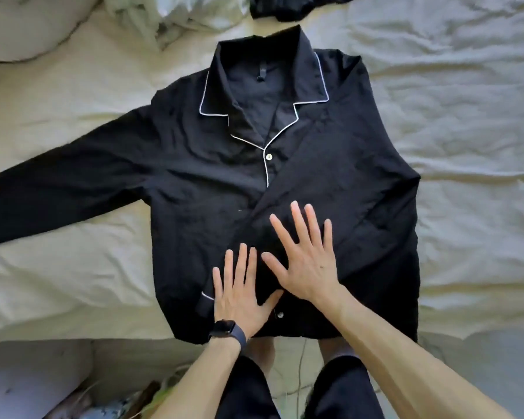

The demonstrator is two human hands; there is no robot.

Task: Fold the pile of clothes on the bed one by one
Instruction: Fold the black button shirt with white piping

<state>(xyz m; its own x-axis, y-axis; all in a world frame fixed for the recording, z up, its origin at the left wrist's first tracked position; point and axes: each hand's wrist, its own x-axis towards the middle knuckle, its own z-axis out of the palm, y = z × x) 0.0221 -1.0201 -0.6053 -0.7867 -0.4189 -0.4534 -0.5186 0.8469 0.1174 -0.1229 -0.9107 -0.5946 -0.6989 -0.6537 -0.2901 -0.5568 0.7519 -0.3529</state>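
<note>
Across wrinkled cream bed sheet (466,116): black piped shirt (209,176) flat at centre, one sleeve out toward 9 o'clock. Pillow (28,25) at 11; pale crumpled cloth (164,16) and dark garment (291,7) at 12. Left hand (239,294) and right hand (306,261) at 6, fingers straight, pressing shirt front, grasping nothing.

On my feed the shirt (194,176) was matt black woven cloth, finely crinkled, its collar edged with smooth white piping (321,77). Its button (268,157) looked pale, hard and faintly glossy. The sheet (466,131) was cream cloth, matt and creased. At 11 o'clock I saw a pillow (28,25) in smooth pale fabric, and at 12 a heap (164,16) of rumpled light cloth. The watch (224,328) had a matt dark strap.
</note>
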